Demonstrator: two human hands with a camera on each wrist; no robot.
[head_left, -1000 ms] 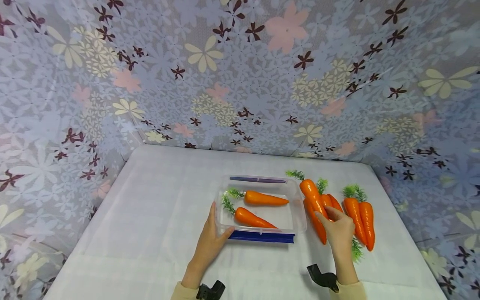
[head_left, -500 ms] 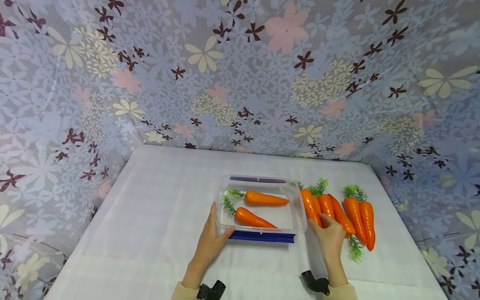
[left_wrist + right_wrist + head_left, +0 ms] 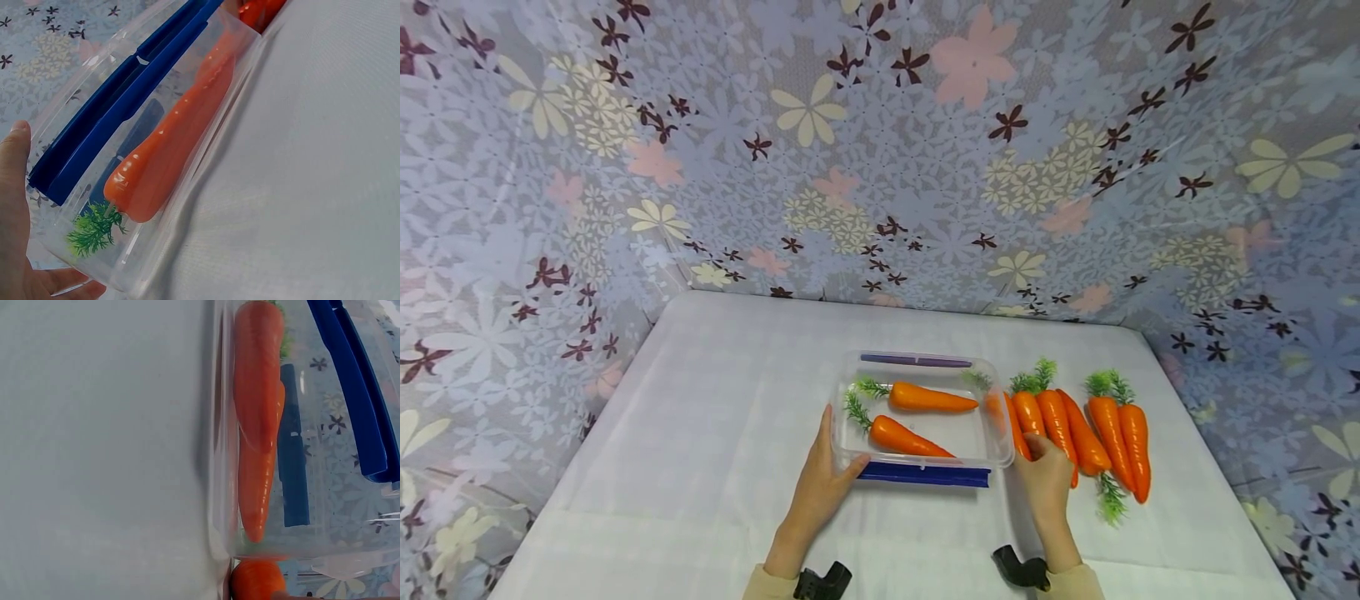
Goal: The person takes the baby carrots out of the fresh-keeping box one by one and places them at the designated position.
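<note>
A clear plastic container with blue clip flaps holds two toy carrots, one carrot behind the other carrot. My left hand grips its left front corner, thumb at the front rim; the left wrist view shows the thumb and fingers at that end. My right hand pinches the lower end of an orange carrot beside the container's right wall. That carrot's green top shows through the clear wall. In the right wrist view, the carrot sits just past the container's end wall, the hand mostly out of frame.
Several more carrots lie side by side right of the right hand, with a pair farthest right. A green leafy top sticks out below them. White cloth covers the table, and a flowered fabric hangs behind it.
The right hand has moved left, bringing a carrot from over the row down beside the container's right wall. The left hand and container have stayed put.
</note>
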